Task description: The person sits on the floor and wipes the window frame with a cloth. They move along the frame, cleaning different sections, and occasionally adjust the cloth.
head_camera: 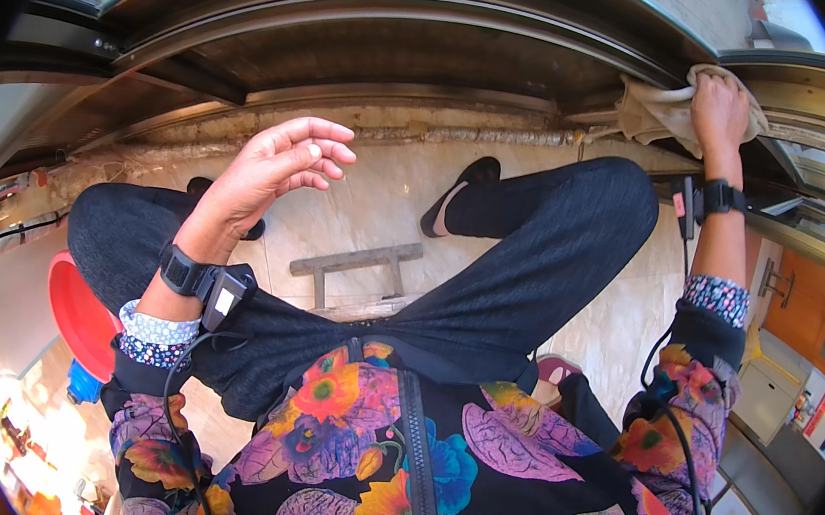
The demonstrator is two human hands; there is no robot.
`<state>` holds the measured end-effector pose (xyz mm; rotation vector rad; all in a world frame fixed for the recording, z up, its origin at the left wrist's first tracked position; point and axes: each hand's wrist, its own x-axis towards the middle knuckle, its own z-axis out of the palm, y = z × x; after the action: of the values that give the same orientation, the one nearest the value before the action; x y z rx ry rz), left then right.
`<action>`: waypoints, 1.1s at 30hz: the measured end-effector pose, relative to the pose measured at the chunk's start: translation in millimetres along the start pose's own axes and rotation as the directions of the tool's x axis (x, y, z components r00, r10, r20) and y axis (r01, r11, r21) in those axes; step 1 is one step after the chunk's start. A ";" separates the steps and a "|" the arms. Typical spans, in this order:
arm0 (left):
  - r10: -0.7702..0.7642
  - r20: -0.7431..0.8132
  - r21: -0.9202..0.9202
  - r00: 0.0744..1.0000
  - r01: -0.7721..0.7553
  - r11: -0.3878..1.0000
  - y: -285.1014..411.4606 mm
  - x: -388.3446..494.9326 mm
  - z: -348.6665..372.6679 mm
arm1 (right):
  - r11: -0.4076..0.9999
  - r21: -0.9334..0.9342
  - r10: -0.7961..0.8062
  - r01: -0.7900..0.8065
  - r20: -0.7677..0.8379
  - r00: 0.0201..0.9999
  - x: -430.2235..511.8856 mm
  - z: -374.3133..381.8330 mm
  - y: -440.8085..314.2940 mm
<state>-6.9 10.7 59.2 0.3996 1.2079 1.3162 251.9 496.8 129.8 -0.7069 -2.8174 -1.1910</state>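
At the upper right, my right hand (pixel 720 109) grips a bunched off-white cloth (pixel 654 109). The cloth is pressed against the corner of a dark metal door or window frame (pixel 437 22), and part of it hangs down to the left of the hand. My left hand (pixel 291 154) hovers above the floor at left of centre, fingers loosely curved and holding nothing. Each wrist wears a black strap with a small device and a cable.
Between my legs stands a low wooden stool (pixel 356 259) on the tiled floor (pixel 357 210). A red basin (pixel 78 313) is beside my knee at the left, with a blue object (pixel 84 383) below it. An orange-brown wooden cabinet (pixel 804 299) appears at the far right.
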 end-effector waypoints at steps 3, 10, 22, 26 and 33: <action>-0.023 -0.015 0.036 1.000 0.024 0.999 -1.2 -2.0 3.4 | 1.000 -0.030 -0.001 0.005 0.120 0.993 8.3 6.4 1.0; -0.003 0.007 0.036 1.000 0.003 0.999 1.3 -4.4 7.0 | 0.998 0.035 0.039 -0.050 0.269 0.962 16.1 3.6 4.3; -0.018 -0.016 0.106 1.000 0.020 0.994 -8.2 -0.5 3.5 | 0.998 0.011 0.057 -0.060 0.194 0.979 6.0 -4.3 -2.8; -0.004 0.014 0.130 1.000 0.002 0.991 -10.8 -5.5 4.1 | 0.998 -0.026 0.070 -0.065 0.260 0.963 12.2 -2.0 -0.2; -0.017 -0.011 0.099 1.000 0.018 0.995 -11.1 -9.8 2.1 | 0.990 0.100 0.059 -0.095 0.315 0.947 12.7 -1.5 4.3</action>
<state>2.5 -0.4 55.4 0.4535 1.2858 1.2475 242.0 503.5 136.0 -1.0728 -3.0403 -0.9724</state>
